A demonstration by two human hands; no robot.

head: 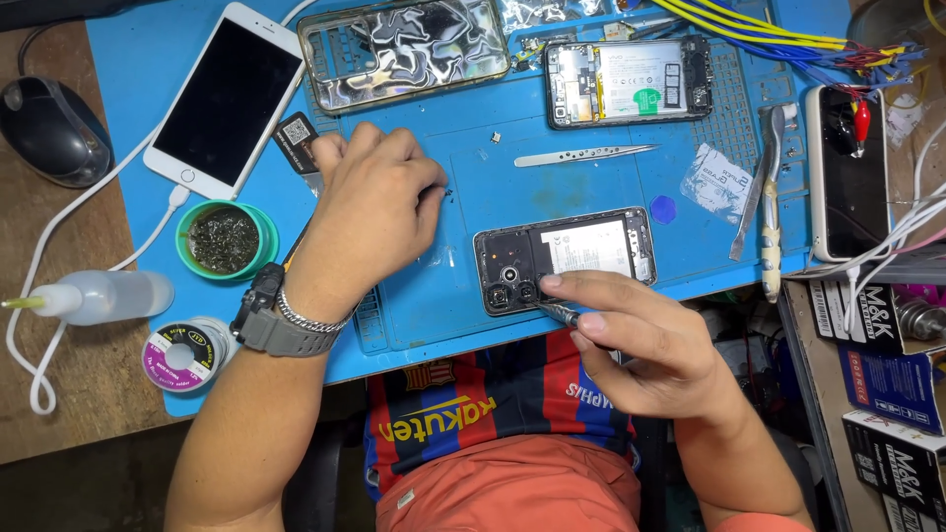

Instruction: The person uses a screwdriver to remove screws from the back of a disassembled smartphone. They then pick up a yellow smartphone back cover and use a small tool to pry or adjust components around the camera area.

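Observation:
An opened black phone [581,251] with its back off lies on the blue work mat [572,182], showing a white battery and camera lenses. My right hand [645,345] grips a small screwdriver [558,312] whose tip touches the phone's near-left edge by the cameras. My left hand [370,202] rests knuckles up on the mat to the left of the phone, fingers curled downward; whether it holds anything is hidden. A watch and bracelet sit on that wrist.
Metal tweezers [586,155] lie behind the phone. A second opened phone [631,81], a shiny back cover [404,49] and a white phone [225,99] on a cable lie farther back. A green tin [225,241], solder spool [182,357], squeeze bottle [103,296] and mouse [51,128] are at left.

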